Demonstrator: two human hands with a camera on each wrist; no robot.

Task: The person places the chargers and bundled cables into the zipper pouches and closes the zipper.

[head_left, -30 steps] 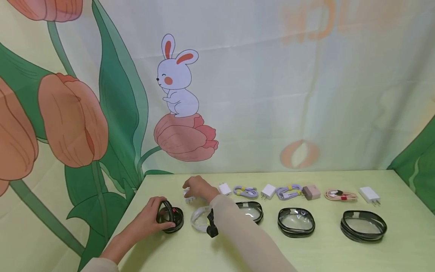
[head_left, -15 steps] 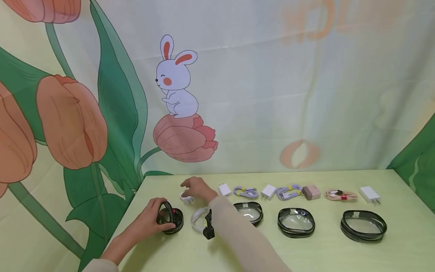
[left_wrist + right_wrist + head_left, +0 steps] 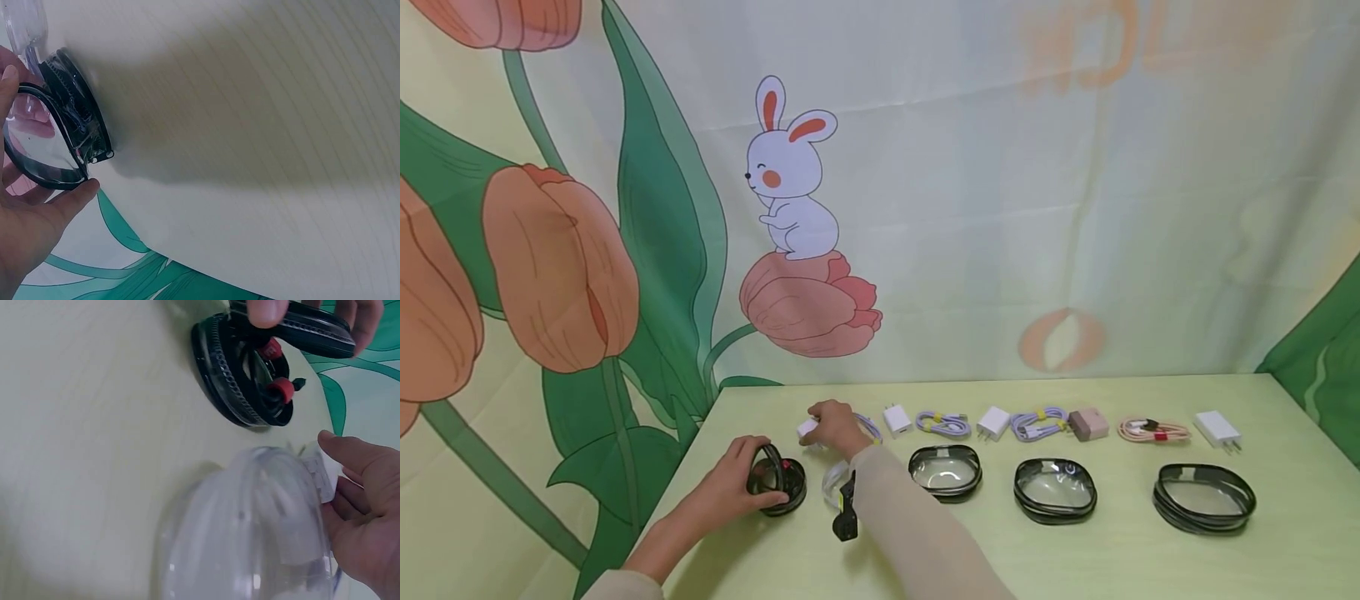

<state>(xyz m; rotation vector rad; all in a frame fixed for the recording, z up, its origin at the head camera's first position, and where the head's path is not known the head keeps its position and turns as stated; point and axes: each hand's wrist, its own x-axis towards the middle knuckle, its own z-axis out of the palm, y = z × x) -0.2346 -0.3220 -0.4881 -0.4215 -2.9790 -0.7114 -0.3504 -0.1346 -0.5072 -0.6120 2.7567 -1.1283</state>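
My left hand (image 3: 730,483) holds up the lid of a small round clear case with black trim (image 3: 792,497). Thumb and fingers grip the lid's rim in the left wrist view. A dark cable with red ties (image 3: 275,369) lies inside that case. At the back left, my right hand (image 3: 838,427) pinches a white charger plug (image 3: 807,429) between thumb and fingers. The right wrist view shows this charger (image 3: 324,472) beside a clear case with pale trim (image 3: 250,531). A purple coiled cable (image 3: 870,427) is partly hidden behind my right hand.
Along the back lie white chargers (image 3: 897,420), purple cables (image 3: 942,424), a pink charger (image 3: 1087,424) and a pink cable (image 3: 1152,430). Black-trimmed clear cases (image 3: 945,473) stand in front on the table (image 3: 1112,567). A printed cloth (image 3: 955,208) hangs behind the table.
My right hand has shifted slightly, its fingers now closed on the white charger, and the purple cable behind it has come into view. My left hand stays on the lid.
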